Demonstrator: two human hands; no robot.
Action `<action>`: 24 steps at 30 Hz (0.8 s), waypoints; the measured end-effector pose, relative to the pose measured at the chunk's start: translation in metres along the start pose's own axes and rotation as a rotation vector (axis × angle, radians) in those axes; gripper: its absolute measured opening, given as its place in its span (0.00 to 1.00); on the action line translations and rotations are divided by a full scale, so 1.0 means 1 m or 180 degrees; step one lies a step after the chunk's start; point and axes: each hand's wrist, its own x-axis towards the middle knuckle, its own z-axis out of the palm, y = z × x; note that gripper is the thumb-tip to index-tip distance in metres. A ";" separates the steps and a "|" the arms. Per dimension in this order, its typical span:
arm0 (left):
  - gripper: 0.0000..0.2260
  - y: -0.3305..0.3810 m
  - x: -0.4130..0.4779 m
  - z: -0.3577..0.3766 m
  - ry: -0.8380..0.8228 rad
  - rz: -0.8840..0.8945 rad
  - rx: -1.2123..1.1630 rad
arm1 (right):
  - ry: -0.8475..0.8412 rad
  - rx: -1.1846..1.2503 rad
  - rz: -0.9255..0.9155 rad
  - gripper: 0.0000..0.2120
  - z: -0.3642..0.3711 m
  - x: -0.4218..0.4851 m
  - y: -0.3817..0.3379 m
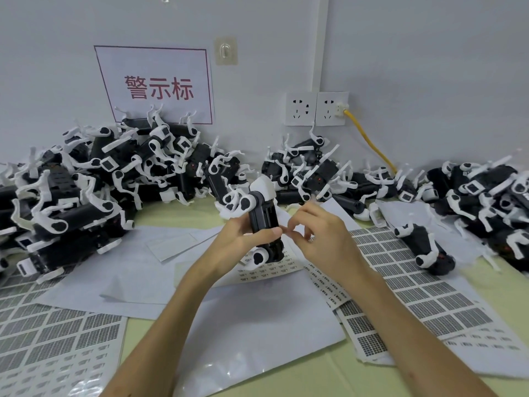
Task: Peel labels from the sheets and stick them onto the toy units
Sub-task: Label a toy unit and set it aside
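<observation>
Pile of toy units [86, 181] at left; our L hand [240, 242] grips the held unit [262, 216] upright, flat side twd us for sticking; R hand [323, 236] fingertips pinched together beside it, label too small to see; label sheets [415, 270] near at right

- Toy unit [263, 222], black body with white legs: upright, gripped by left hand [243, 239].
- Right hand [323, 239]: fingertips pinched together just beside the unit; any label there is too small to tell.
- Label sheets [415, 282]: spread over the table [329, 376].
- Toy piles [86, 190]: heaped along the wall.
- Red-lettered sign [156, 84], sockets [316, 108], yellow cable [369, 138]: on the wall.
</observation>
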 end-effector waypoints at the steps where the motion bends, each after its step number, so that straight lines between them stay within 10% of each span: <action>1: 0.23 -0.001 0.000 0.000 0.0007 -0.0023 0.0020 | -0.0031 -0.0024 0.0039 0.07 0.001 0.000 0.000; 10: 0.25 0.000 0.010 -0.003 0.0766 -0.0312 -0.1320 | 0.0158 0.2141 0.1360 0.05 0.001 0.005 -0.015; 13: 0.27 0.000 0.013 0.002 0.0679 -0.0443 -0.1877 | -0.0100 0.2844 0.1567 0.20 0.003 0.005 -0.025; 24: 0.21 -0.009 0.014 0.005 -0.0243 -0.0434 -0.0173 | 0.0587 0.3264 0.1984 0.37 0.003 0.009 -0.024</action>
